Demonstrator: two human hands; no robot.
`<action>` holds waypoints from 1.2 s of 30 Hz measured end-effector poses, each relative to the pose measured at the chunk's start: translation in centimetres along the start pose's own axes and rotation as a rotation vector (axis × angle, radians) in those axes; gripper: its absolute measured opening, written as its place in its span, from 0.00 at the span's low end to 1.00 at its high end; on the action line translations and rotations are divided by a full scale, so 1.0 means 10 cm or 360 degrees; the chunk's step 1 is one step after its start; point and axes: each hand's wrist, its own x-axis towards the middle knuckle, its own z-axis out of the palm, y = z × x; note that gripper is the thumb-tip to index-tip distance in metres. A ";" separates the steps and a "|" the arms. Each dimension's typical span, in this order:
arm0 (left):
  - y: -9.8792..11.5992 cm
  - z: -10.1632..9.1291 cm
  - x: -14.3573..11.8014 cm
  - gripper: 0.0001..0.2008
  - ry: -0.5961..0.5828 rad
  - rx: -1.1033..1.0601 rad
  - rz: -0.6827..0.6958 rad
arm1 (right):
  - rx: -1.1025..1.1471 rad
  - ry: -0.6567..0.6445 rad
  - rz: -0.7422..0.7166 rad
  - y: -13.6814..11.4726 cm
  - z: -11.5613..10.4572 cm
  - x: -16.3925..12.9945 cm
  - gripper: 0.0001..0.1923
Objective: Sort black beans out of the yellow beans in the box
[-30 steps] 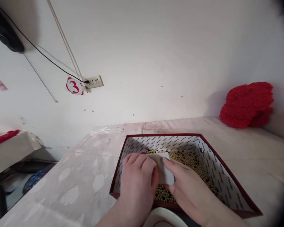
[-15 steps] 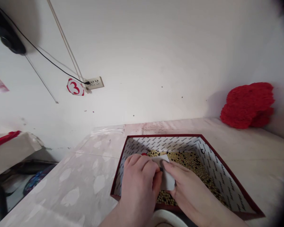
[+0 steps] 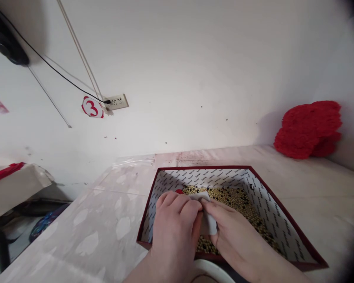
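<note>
Both hands are down inside a shallow box (image 3: 262,196) with dark red outer walls and a white lining printed all over with a small repeated word, too fine to read. The box sits on the pale marbled counter (image 3: 106,228) and holds a layer of yellowish beans (image 3: 238,198) with some dark ones mixed in. The left hand (image 3: 174,232) and the right hand (image 3: 236,236) meet over the near left part of the box, each grip pinched on a small white card (image 3: 208,224) that stands between them just above the beans; the left fingers (image 3: 179,202) curl over its top edge, the right fingertips (image 3: 208,203) press its upper corner. A bit of something red (image 3: 179,192) shows just past the left fingers. A white bowl rim (image 3: 215,271) peeks in below the box at the bottom edge.

On the wall behind, a white tag (image 3: 92,107) carries a red "3", beside a wall socket (image 3: 116,101) with a black cable plugged in. A red fuzzy bundle (image 3: 308,129) rests at the far right of the counter against the wall
</note>
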 end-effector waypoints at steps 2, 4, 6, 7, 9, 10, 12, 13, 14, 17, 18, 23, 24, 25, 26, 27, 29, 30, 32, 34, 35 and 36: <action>0.01 0.01 -0.01 0.05 -0.0013 0.0026 0.0002 | 0.0007 0.0019 0.0020 0.00 0.00 0.00 0.02; 0.03 0.02 -0.02 0.07 -0.0036 0.0057 0.0033 | 0.0020 0.0031 0.0025 0.00 0.00 0.01 0.03; 0.06 0.02 -0.04 0.08 -0.0052 0.0077 0.0090 | 0.0035 0.0029 0.0010 0.00 -0.02 0.02 0.04; 0.07 0.02 -0.04 0.09 -0.0054 0.0087 0.0117 | 0.0039 0.0027 -0.0003 0.01 -0.02 0.02 0.04; 0.07 0.02 -0.03 0.09 -0.0033 0.0123 0.0131 | 0.0038 0.0032 -0.0022 0.01 -0.03 0.02 0.04; 0.06 0.01 -0.02 0.09 -0.0012 0.0158 0.0114 | 0.0032 0.0035 -0.0020 0.01 -0.03 0.02 0.04; 0.03 0.00 -0.01 0.10 0.0033 0.0248 0.0054 | 0.0017 0.0038 0.0014 0.01 -0.02 0.02 0.02; 0.01 -0.01 0.00 0.10 0.0050 0.0290 0.0026 | 0.0014 0.0036 0.0034 0.01 -0.01 0.01 0.02; 0.00 0.00 0.00 0.10 0.0063 0.0320 0.0015 | 0.0017 0.0038 0.0046 0.00 -0.01 0.01 0.02; 0.02 0.05 -0.04 0.08 0.0070 0.0311 0.0096 | 0.0044 0.0076 0.0035 0.00 -0.02 0.02 0.04; 0.03 0.07 -0.06 0.07 0.0066 0.0287 0.0125 | 0.0054 0.0095 0.0029 0.00 -0.02 0.02 0.04; 0.07 0.10 -0.07 0.05 0.0027 0.0248 0.0128 | 0.0077 0.0085 -0.0012 -0.01 -0.03 0.03 0.03; 0.05 0.09 -0.05 0.06 0.0005 0.0265 0.0115 | 0.0073 0.0072 -0.0012 -0.01 -0.03 0.03 0.03; 0.03 0.06 -0.04 0.06 -0.0025 0.0287 0.0091 | 0.0069 0.0064 -0.0005 -0.01 -0.02 0.03 0.04; 0.00 0.04 -0.02 0.07 -0.0054 0.0308 0.0058 | 0.0062 0.0053 0.0010 -0.02 -0.02 0.02 0.04; -0.03 0.01 -0.01 0.07 -0.0072 0.0326 0.0019 | 0.0058 0.0041 0.0029 -0.02 -0.01 0.02 0.04; -0.06 -0.03 0.01 0.08 -0.0077 0.0345 -0.0052 | 0.0051 0.0023 0.0068 -0.03 -0.01 0.01 0.05; -0.07 -0.05 0.02 0.08 -0.0070 0.0344 -0.0072 | 0.0047 0.0023 0.0080 -0.03 0.00 0.01 0.05; -0.05 -0.05 0.01 0.09 -0.0050 0.0314 -0.0059 | 0.0039 0.0038 0.0079 -0.03 -0.01 0.01 0.04; -0.01 -0.02 0.00 0.09 -0.0043 0.0261 0.0006 | 0.0038 0.0055 0.0039 -0.02 -0.01 0.01 0.03; 0.01 0.00 -0.01 0.09 -0.0045 0.0240 0.0040 | 0.0042 0.0052 0.0015 -0.02 -0.01 0.01 0.03; 0.01 0.01 -0.01 0.09 -0.0048 0.0229 0.0062 | 0.0046 0.0044 0.0000 -0.02 -0.01 0.01 0.03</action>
